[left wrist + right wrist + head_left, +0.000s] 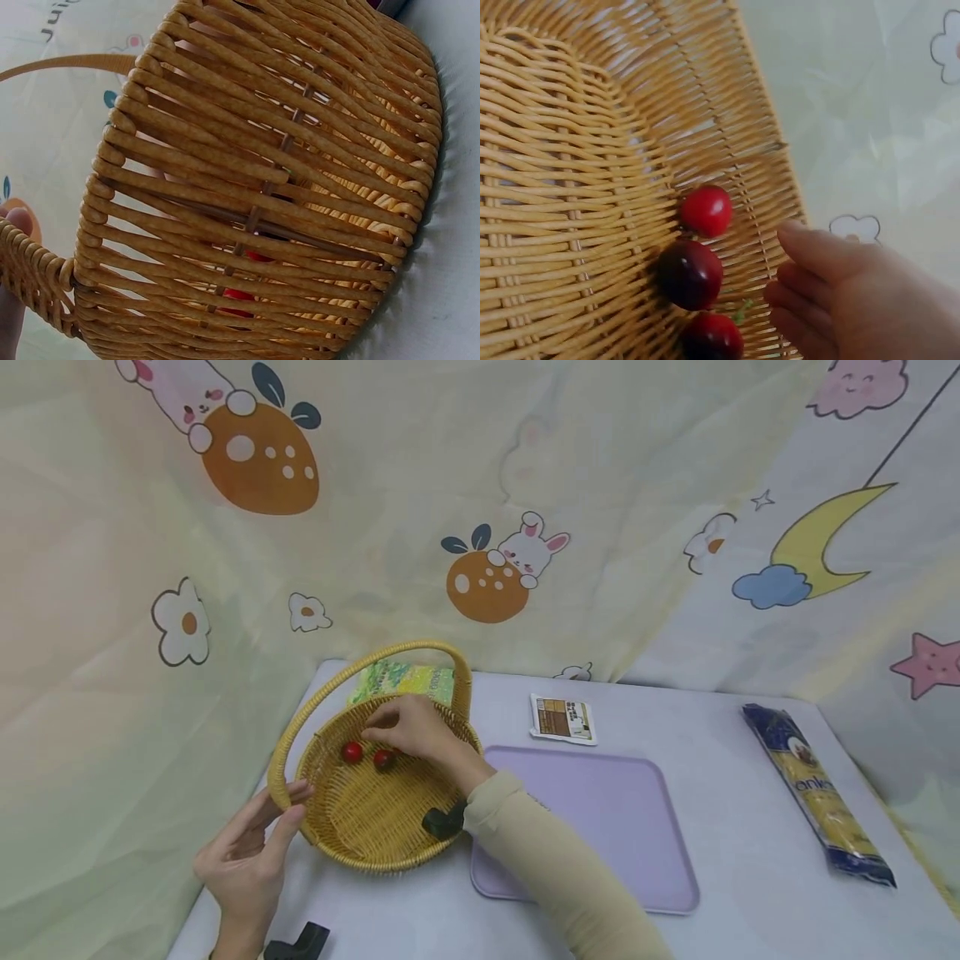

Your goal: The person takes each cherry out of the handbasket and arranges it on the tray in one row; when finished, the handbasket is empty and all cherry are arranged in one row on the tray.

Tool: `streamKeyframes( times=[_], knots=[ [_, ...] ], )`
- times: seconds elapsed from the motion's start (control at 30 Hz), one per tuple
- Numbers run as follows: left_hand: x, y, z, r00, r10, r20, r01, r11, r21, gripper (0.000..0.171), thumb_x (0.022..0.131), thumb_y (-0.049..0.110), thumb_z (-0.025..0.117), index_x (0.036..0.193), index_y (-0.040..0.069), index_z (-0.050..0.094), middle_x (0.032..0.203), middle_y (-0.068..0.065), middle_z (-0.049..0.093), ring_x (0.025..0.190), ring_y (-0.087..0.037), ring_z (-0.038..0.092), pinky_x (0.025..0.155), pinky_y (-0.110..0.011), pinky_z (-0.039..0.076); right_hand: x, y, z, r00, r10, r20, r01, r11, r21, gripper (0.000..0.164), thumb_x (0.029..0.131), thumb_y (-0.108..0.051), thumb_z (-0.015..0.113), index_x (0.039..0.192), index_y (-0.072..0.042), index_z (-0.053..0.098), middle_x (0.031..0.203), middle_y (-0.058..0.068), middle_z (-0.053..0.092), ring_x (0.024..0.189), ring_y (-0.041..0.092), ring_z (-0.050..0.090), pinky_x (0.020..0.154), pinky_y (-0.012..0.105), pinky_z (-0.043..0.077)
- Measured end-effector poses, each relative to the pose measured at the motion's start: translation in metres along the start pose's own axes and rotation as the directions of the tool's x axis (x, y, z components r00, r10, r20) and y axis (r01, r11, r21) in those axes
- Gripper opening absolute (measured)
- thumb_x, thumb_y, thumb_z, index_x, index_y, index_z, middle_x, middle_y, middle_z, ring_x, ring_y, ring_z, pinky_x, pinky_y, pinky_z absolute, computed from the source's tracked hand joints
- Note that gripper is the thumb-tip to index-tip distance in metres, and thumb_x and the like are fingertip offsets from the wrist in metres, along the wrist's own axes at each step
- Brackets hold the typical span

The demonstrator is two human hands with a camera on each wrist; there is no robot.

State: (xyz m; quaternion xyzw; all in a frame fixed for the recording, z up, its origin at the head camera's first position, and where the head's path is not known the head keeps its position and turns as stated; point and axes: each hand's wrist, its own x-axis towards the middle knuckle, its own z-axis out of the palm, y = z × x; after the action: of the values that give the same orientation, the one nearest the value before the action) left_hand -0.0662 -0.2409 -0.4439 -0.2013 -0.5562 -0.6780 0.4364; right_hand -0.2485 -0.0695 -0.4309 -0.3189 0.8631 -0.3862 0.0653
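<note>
A yellow woven basket (375, 810) with a tall arched handle (330, 683) stands on the table. My left hand (247, 860) grips the handle's near-left base, thumb in front and fingers behind; the left wrist view shows its fingertip (20, 220) beside the wicker handle. Over the basket's far side is my right hand (420, 727), fingers loosely bent, with nothing visible in them. Below it, small round dark-red fruits lie against the basket wall: a bright one (706, 211), a darker one (691, 274), and one with a green stem (712, 337).
Right of the basket lies a purple tray (615, 827), partly under my right forearm. A small white-and-brown packet (562, 718) is behind it. A blue-and-yellow long package (817, 793) lies at the far right. Behind the basket, a green-yellow packet (408, 681) is partly hidden.
</note>
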Motion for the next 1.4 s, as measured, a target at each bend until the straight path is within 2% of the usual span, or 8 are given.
streamKeyframes(
  times=[0.13, 0.27, 0.43, 0.6, 0.83, 1.1, 1.27, 1.4],
  knots=[
    [-0.001, 0.002, -0.001, 1.000, -0.015, -0.015, 0.015, 1.000, -0.004, 0.038, 0.075, -0.036, 0.066, 0.111, -0.036, 0.056, 0.103, -0.034, 0.075, 0.094, -0.027, 0.080, 0.090, -0.027, 0.064, -0.003, -0.004, 0.000, 0.998, -0.045, 0.051, 0.053, 0.986, -0.160, 0.021, 0.093, -0.034, 0.081, 0.104, -0.016, 0.083, 0.099, -0.008, 0.080, 0.083, 0.001, 0.066, 0.072, 0.013, 0.052],
    [-0.002, 0.002, 0.000, 1.000, -0.017, -0.023, 0.016, 1.000, -0.010, 0.038, 0.075, -0.036, 0.066, 0.111, -0.036, 0.056, 0.103, -0.034, 0.075, 0.095, -0.027, 0.080, 0.090, -0.027, 0.064, -0.007, -0.010, -0.003, 0.988, -0.060, 0.139, 0.100, 0.948, -0.301, 0.021, 0.092, -0.038, 0.082, 0.097, -0.018, 0.083, 0.089, -0.010, 0.078, 0.073, 0.002, 0.061, 0.065, 0.014, 0.049],
    [-0.002, 0.003, 0.001, 0.999, -0.013, -0.029, 0.013, 1.000, -0.006, 0.036, 0.075, -0.035, 0.067, 0.110, -0.036, 0.057, 0.102, -0.033, 0.075, 0.094, -0.026, 0.080, 0.089, -0.026, 0.064, -0.009, -0.011, -0.003, 0.976, -0.064, 0.210, 0.138, 0.922, -0.362, 0.029, 0.087, -0.041, 0.086, 0.103, -0.017, 0.082, 0.097, -0.008, 0.079, 0.082, 0.002, 0.067, 0.073, 0.014, 0.054],
    [-0.001, 0.003, 0.002, 1.000, -0.006, -0.029, 0.005, 1.000, -0.022, 0.036, 0.075, -0.034, 0.068, 0.109, -0.037, 0.056, 0.102, -0.034, 0.075, 0.094, -0.027, 0.080, 0.089, -0.026, 0.064, -0.010, -0.009, -0.003, 0.959, -0.099, 0.264, 0.196, 0.909, -0.369, 0.026, 0.087, -0.034, 0.087, 0.105, -0.016, 0.081, 0.100, -0.006, 0.080, 0.085, 0.003, 0.068, 0.077, 0.013, 0.054],
    [-0.001, 0.002, 0.003, 1.000, 0.001, -0.026, -0.002, 0.998, -0.064, 0.037, 0.075, -0.034, 0.068, 0.109, -0.038, 0.055, 0.102, -0.035, 0.075, 0.094, -0.029, 0.080, 0.089, -0.028, 0.065, -0.010, -0.009, -0.004, 0.948, -0.098, 0.304, 0.213, 0.902, -0.375, 0.023, 0.087, -0.028, 0.087, 0.106, -0.017, 0.081, 0.098, -0.008, 0.078, 0.087, 0.002, 0.066, 0.080, 0.014, 0.053],
    [-0.001, 0.001, 0.004, 1.000, -0.004, -0.020, 0.003, 0.999, -0.043, 0.037, 0.076, -0.034, 0.068, 0.111, -0.037, 0.055, 0.103, -0.034, 0.075, 0.094, -0.028, 0.080, 0.090, -0.027, 0.064, -0.009, -0.009, -0.006, 0.941, -0.105, 0.323, 0.208, 0.931, -0.302, 0.020, 0.090, -0.023, 0.085, 0.107, -0.015, 0.082, 0.099, -0.006, 0.079, 0.086, 0.001, 0.067, 0.075, 0.011, 0.053],
    [-0.003, -0.001, 0.001, 1.000, 0.000, -0.019, -0.001, 0.999, -0.053, 0.037, 0.075, -0.035, 0.067, 0.110, -0.038, 0.055, 0.101, -0.035, 0.074, 0.094, -0.029, 0.080, 0.089, -0.028, 0.065, -0.010, -0.017, -0.014, 0.950, -0.119, 0.289, 0.188, 0.957, -0.223, 0.020, 0.092, -0.021, 0.082, 0.111, -0.014, 0.082, 0.106, -0.005, 0.080, 0.090, 0.000, 0.069, 0.076, 0.009, 0.053],
    [-0.004, -0.003, -0.002, 1.000, -0.002, -0.016, 0.001, 0.998, -0.057, 0.036, 0.075, -0.036, 0.066, 0.109, -0.037, 0.056, 0.101, -0.036, 0.074, 0.094, -0.030, 0.080, 0.089, -0.029, 0.065, -0.019, -0.027, -0.029, 0.963, -0.125, 0.237, 0.166, 0.973, -0.160, 0.021, 0.095, -0.021, 0.080, 0.114, -0.015, 0.081, 0.111, -0.006, 0.079, 0.097, 0.001, 0.070, 0.079, 0.008, 0.053]
  ],
)
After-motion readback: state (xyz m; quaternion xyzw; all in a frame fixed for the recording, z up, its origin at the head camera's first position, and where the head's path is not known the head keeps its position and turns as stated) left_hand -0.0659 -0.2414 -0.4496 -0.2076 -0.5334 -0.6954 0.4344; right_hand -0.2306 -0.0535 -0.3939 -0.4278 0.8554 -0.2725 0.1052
